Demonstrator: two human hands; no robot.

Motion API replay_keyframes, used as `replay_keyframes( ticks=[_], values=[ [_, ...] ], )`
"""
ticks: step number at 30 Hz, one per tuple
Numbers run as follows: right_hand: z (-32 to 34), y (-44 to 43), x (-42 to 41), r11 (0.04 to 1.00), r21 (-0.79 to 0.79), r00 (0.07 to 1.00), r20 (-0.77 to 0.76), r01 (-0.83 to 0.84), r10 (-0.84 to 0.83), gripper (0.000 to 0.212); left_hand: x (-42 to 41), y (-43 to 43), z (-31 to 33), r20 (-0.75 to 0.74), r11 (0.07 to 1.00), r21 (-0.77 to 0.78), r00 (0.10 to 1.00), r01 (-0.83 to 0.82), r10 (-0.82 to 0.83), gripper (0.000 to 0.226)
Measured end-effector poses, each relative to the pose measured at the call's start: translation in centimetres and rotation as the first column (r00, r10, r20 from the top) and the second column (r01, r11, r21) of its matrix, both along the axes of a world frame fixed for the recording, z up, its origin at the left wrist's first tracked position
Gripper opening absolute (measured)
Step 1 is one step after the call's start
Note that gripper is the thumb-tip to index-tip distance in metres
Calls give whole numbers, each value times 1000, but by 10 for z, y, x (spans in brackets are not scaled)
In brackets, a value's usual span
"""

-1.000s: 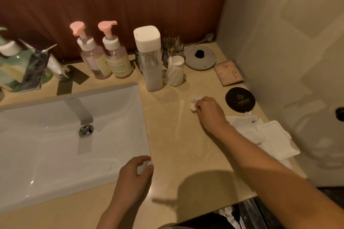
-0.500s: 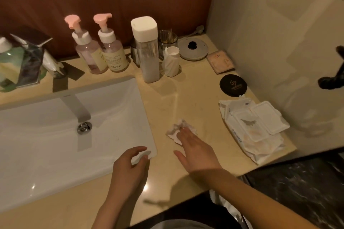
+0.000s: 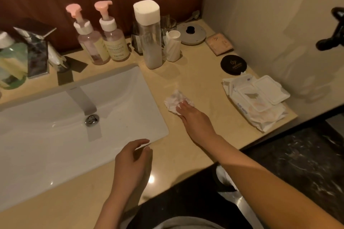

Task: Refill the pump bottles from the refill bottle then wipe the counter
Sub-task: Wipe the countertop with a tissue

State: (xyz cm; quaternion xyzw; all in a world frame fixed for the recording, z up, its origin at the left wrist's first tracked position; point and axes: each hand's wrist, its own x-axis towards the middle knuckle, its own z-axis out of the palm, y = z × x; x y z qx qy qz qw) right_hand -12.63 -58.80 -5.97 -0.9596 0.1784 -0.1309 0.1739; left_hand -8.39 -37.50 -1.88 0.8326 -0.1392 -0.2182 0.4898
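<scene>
Two pump bottles with pink heads (image 3: 87, 39) (image 3: 113, 37) stand side by side at the back of the beige counter (image 3: 204, 80). To their right is the tall clear refill bottle (image 3: 150, 37) with a white cap. A crumpled white wipe (image 3: 174, 100) lies on the counter right of the sink. My right hand (image 3: 193, 117) presses flat fingers on the wipe's near edge. At the sink's front right corner my left hand (image 3: 132, 163) hovers with loosely curled fingers and holds nothing.
A white sink (image 3: 55, 135) with a grey faucet (image 3: 81, 98) fills the left. An open wipes pack (image 3: 256, 98) lies at the right edge. A black round lid (image 3: 233, 64), a grey disc (image 3: 191, 34), a small white cup (image 3: 173, 46) and glasses crowd the back.
My right hand has dragged the wipe from the back of the counter toward the front, and its fingers went from gripping to flat. The left hand has stayed at the sink corner.
</scene>
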Motion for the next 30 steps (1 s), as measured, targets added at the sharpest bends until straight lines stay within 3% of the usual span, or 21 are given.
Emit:
replay_keyframes(
  ticks=[2, 5, 11, 15, 19, 22, 27, 30],
  values=[
    [1, 19, -24, 995, -46, 995, 46, -89, 91, 26, -1, -1, -1, 23, 1000, 1, 1000, 20, -20, 20],
    [2, 33, -65, 983, -92, 987, -21, -160, 159, 33, -4, -5, -4, 52, 997, 24, 996, 70, -71, 19],
    [2, -17, -129, 1000, 19, 995, -97, -18, 20, 35, -14, -13, -7, 111, 993, 60, 988, 100, -106, 21],
    [7, -39, -125, 986, -19, 972, -164, 168, -168, 39, -21, -9, -16, 259, 925, 351, 934, 145, -245, 33],
    [11, -15, -103, 971, 43, 959, -171, 236, -226, 38, -24, 1, -12, 299, 862, 498, 915, 93, -272, 39],
    [8, 17, -87, 989, 92, 979, -182, 112, -94, 41, -22, 11, -8, 300, 832, 553, 921, 45, -249, 38],
    [-9, 77, -82, 967, 90, 957, -148, -238, 250, 46, -21, 26, -8, 259, 806, 591, 939, 29, -225, 39],
    [-12, 73, -96, 946, 70, 939, -120, -315, 322, 55, -28, 34, -12, 252, 830, 557, 945, 34, -209, 39]
  ],
)
